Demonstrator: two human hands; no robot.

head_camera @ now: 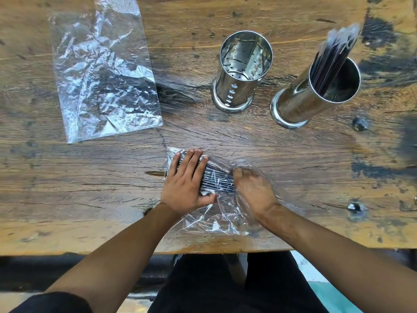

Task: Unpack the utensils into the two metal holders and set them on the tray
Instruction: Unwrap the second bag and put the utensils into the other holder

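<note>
Empty bag (103, 80) left of holders (241, 71); packet (216, 179) nearer, under hands

The bench (225, 136) is a slab of rough old wood, brown and streaked with long cracks running along the grain. Black stains blotch its right side (the biggest ones sit at the far right corner and along the right edge). Two dark round spots, maybe bolt heads (359, 124), show on the right, one further away and one nearer the front edge. A dark knot-like patch (173, 92) spreads in the middle of the boards. Below the bench's front edge, dark trousers (225, 288) fill the lower middle, with a pale blue-green strip of floor (325, 288) to the right.
</note>
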